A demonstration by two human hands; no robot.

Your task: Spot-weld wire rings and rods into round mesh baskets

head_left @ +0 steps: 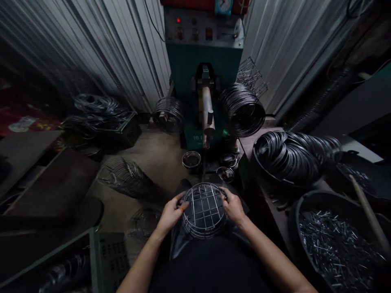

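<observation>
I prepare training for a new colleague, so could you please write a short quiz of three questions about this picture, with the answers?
1. Choose: what do the left hand and the right hand hold?
a) a hammer
b) a round wire rack
c) a bottle

2. True or false: a red light glows on the machine.

3. Complete: the round bin with metal bits stands on the person's ____ side.

Key: 1. b; 2. true; 3. right.
</observation>
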